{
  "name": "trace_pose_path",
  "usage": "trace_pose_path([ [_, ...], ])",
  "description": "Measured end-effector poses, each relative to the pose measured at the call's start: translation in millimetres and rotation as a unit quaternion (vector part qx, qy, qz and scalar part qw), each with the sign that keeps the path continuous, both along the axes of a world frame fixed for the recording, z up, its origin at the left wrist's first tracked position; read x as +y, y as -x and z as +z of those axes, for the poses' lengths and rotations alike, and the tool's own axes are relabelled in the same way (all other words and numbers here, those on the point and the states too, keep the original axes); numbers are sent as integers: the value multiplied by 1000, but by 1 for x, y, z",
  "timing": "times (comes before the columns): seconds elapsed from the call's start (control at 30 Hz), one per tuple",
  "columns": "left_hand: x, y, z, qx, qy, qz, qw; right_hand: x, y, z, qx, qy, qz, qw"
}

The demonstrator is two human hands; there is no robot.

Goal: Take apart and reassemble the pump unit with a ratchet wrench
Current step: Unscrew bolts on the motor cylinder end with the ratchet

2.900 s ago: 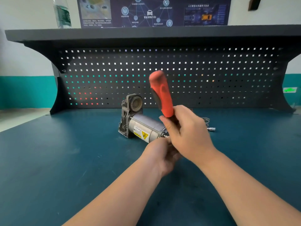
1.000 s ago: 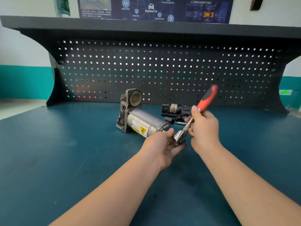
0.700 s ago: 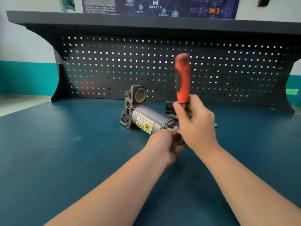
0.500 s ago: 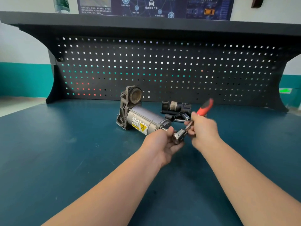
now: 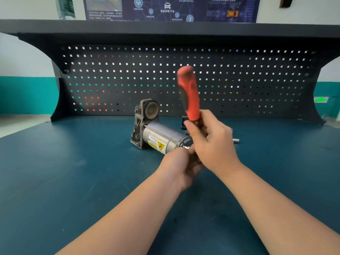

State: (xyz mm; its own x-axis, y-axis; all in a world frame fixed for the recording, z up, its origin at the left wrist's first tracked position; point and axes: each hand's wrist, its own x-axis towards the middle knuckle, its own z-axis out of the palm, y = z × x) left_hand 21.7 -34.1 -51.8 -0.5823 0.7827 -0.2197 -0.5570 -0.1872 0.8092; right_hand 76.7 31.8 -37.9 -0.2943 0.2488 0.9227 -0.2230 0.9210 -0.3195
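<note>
The pump unit (image 5: 156,133), a grey cylinder with a yellow warning label and a dark cast head with a round port, lies on the blue bench (image 5: 73,172). My right hand (image 5: 213,144) grips the ratchet wrench (image 5: 189,94) by its red handle, which stands nearly upright and is blurred. My left hand (image 5: 182,162) is curled at the near end of the pump, where the wrench's head sits. The head and the bolt under it are hidden by both hands.
A black pegboard back panel (image 5: 184,80) with a shelf above closes off the far side. A small metal socket (image 5: 235,140) lies on the bench to the right. A dark part (image 5: 184,122) shows behind my right hand. A bottle (image 5: 66,8) stands on the shelf.
The wrench handle has swung from low and right up to near vertical, as it did in earlier strokes. My left hand has stayed at the pump's end.
</note>
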Motion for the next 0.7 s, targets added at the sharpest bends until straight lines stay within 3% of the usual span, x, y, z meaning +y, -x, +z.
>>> trace_pose_path([
  [0.07,1,-1,0,-8,4,10,1000,7,1,1,17,115,5,993],
  [0.13,2,-2,-1,-8,12,24,1000,19,3,2,9,272,-19,962],
  [0.2,3,-1,-3,-11,14,32,999,33,6,1,10,493,22,870],
  [0.27,4,-1,-4,-19,7,32,999,41,7,-4,24,689,103,717],
  [0.3,4,-1,-3,-23,2,31,999,42,7,-7,32,743,133,655],
  [0.33,4,-1,-3,-26,-3,31,999,41,7,-9,40,771,153,617],
  [0.37,4,-1,-2,-27,-7,33,999,39,6,-8,48,775,162,608],
  [0.4,4,-1,-1,-26,-10,35,999,37,7,-6,58,757,161,631],
  [0.43,4,-1,-1,-25,-14,35,999,34,7,-3,71,711,152,682],
  [0.53,4,-1,-2,-23,-27,29,999,20,6,9,67,426,86,898],
  [0.57,4,-1,-2,-19,-33,25,999,12,3,10,50,306,71,948],
  [0.63,3,-2,-3,-17,-50,9,999,-1,-2,7,9,72,59,996],
  [0.7,0,-3,-3,-46,-100,-27,994,-8,-1,1,-19,-112,36,993],
])
